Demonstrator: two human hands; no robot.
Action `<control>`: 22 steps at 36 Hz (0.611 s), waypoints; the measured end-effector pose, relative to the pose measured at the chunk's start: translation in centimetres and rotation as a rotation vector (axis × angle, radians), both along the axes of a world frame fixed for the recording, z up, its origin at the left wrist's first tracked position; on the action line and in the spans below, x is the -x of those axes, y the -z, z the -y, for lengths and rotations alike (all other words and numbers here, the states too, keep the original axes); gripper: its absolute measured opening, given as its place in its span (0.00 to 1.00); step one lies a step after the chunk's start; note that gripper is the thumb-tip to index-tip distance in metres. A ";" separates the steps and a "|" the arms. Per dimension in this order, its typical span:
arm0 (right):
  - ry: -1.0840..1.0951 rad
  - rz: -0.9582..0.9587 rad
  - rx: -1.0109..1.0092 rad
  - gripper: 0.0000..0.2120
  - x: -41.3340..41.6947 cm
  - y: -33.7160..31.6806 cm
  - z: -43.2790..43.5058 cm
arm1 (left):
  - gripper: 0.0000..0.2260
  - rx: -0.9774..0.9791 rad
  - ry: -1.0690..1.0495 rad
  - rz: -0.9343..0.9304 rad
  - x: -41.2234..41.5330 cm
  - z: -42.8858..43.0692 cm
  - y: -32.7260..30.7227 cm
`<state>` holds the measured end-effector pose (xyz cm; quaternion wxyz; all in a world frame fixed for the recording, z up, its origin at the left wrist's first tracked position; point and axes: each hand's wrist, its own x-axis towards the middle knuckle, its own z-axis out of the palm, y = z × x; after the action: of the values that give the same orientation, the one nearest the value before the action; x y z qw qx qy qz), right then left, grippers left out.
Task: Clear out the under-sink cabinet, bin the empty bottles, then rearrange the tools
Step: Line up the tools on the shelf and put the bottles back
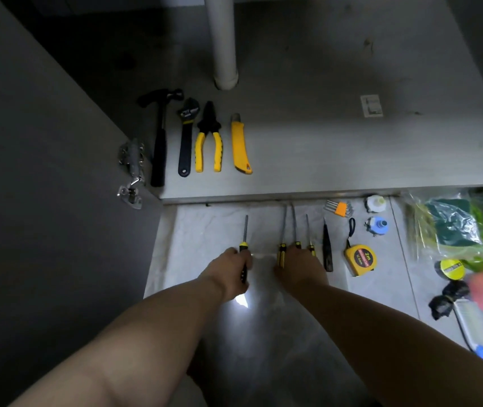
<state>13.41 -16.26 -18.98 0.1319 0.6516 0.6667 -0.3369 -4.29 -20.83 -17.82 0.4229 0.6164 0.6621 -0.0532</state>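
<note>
Scatter risk | left grip (231,273) held one screwdriver (244,245), tip at 12 | my right grip (301,268) covered three screwdrivers (281,254), closure untellable | loose, they could roll.

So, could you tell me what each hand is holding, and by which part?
The left hand grips a yellow-and-black-handled screwdriver by its handle; the right hand covers the handles of three similar screwdrivers, grip unclear.

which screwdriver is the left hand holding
The lone screwdriver on the left, its handle gripped by the left hand. The other three lie side by side further right, handles under the right hand.
</note>
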 end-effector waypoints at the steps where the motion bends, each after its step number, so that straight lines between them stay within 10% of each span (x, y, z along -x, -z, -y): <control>1: 0.009 0.002 0.009 0.15 0.1 0.1 0.1 | 0.17 0.001 0.026 0.008 0.3 -0.1 -0.3; 14: -0.245 -0.108 0.429 0.11 -3.1 -8.1 -1.2 | 0.18 0.042 0.216 0.037 2.3 -1.8 -10.5; 22: -0.049 -0.398 0.362 0.09 -5.4 -16.9 -3.0 | 0.19 -0.182 -0.067 0.176 1.0 -3.8 -16.1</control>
<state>18.82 -13.26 -2.06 0.1209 0.5222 0.6239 -0.5688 -5.27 -17.07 -1.68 0.4234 0.6321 0.6445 0.0755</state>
